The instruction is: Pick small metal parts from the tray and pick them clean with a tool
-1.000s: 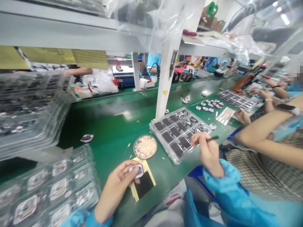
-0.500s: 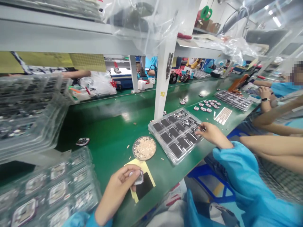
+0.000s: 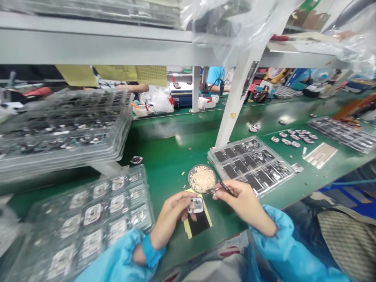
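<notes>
Between its thumb and fingers, my left hand [image 3: 173, 213] holds a small rounded-square metal case [image 3: 195, 205] above a black pad [image 3: 199, 224] with yellow edges. My right hand [image 3: 236, 196] grips dark tweezers [image 3: 226, 188], with a small part [image 3: 212, 191] at their tip, just right of the case. A round dish of tiny pale pieces [image 3: 202, 178] sits behind both hands. Right of it lies a clear tray [image 3: 255, 164] with black rectangular parts and small metallic parts in its compartments. Another clear tray [image 3: 117, 203], holding similar cases, is at the left.
Stacked trays [image 3: 64, 133] stand at the back left. A slanted white post [image 3: 233, 113] rises behind the right tray. Loose cases [image 3: 295, 137] and a white strip sheet [image 3: 320, 154] lie farther right. A shelf [image 3: 102, 47] crosses above.
My right hand has moved from the right tray to beside the held case, bringing tweezers and a small part. The view has turned right-to-left, so the bench appears shifted rightward.
</notes>
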Available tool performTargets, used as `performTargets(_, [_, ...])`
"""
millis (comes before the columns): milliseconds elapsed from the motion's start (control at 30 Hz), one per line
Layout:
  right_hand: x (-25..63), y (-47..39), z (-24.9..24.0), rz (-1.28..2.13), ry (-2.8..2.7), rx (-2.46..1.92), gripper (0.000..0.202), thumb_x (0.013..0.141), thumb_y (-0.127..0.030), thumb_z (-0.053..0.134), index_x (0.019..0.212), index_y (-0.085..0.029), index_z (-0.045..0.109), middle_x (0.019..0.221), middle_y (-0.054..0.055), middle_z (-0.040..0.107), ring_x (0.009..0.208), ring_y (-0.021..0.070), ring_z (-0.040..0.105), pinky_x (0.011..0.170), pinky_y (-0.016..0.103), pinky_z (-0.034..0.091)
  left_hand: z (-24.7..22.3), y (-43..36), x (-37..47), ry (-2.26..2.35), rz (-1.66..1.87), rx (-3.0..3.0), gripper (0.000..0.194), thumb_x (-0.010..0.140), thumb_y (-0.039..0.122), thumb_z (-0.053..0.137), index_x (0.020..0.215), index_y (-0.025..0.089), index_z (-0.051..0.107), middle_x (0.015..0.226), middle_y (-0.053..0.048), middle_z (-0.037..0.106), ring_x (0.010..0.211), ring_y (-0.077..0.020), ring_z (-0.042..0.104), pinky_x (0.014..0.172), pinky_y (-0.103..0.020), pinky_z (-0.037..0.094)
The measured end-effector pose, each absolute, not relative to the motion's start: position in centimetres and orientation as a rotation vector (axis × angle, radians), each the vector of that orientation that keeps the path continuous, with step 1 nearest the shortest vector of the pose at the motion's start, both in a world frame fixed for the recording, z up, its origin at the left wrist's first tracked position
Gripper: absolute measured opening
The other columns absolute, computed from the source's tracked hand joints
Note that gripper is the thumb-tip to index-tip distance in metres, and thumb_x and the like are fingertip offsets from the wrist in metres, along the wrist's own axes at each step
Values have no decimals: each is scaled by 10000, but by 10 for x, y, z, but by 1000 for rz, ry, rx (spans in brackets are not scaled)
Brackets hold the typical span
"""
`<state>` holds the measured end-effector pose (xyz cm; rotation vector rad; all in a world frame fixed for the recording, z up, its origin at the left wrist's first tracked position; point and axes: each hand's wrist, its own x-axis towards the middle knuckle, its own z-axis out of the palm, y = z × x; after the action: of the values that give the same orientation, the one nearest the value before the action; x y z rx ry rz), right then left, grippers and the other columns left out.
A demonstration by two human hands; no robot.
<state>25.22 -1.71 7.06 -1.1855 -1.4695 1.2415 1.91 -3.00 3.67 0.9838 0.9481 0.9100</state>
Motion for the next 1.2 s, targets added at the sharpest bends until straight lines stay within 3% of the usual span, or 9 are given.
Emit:
performTargets(267, [228,-27,49,1481,-1385,-1155,309,823,-459,760,741,-188,636,641,12,718,618,166,675,630,266,525,42,-29,20,938,988,966,301,852,310,705,1074,107,695,755,-70,735,629,-145,667,537,-203,396])
performTargets(400, [225,-30,43,1456,-1431,-1198,294,852,-452,729,752,-184,661,607,0,686,571,148,625,586,252,480,44,-29,22,908,998,920,363,789,265,760,1117,126,692,988,-108,764,803,-192,706,749,-287,534])
performTargets(533, [219,-30,37,1446,-1457,-1236,315,858,-470,713,734,-184,668,593,0,666,553,150,597,553,253,447,44,-30,23,907,1015,963,411,761,211,753,1162,142,690,1101,-120,750,1016,-242,695,917,-334,522])
performTargets(700, [216,-25,35,1374,-1479,-1285,365,858,-501,701,688,-181,654,581,-5,642,544,144,566,535,247,413,39,-33,24,940,1028,1065,436,772,169,727,1203,146,670,1101,-122,743,905,-215,702,857,-331,547])
performTargets(867, [217,-23,35,1410,-1467,-1269,390,857,-498,708,658,-176,614,571,-14,624,536,129,538,538,239,398,34,-35,24,1022,996,1198,487,809,228,732,1277,136,634,1127,-138,731,976,-246,689,847,-334,550])
performTargets(1033, [217,-21,35,1463,-1444,-1250,401,841,-529,711,680,-173,620,559,-19,608,526,125,524,533,240,387,32,-36,24,1091,977,1298,474,834,233,710,1291,143,629,1126,-119,732,900,-204,678,754,-281,532])
performTargets(1200, [217,-21,37,1451,-1428,-1265,428,814,-556,722,641,-180,612,543,-21,590,512,127,511,524,247,388,31,-36,25,1103,977,1260,495,811,250,738,1282,140,636,1111,-128,732,942,-225,678,781,-291,534])
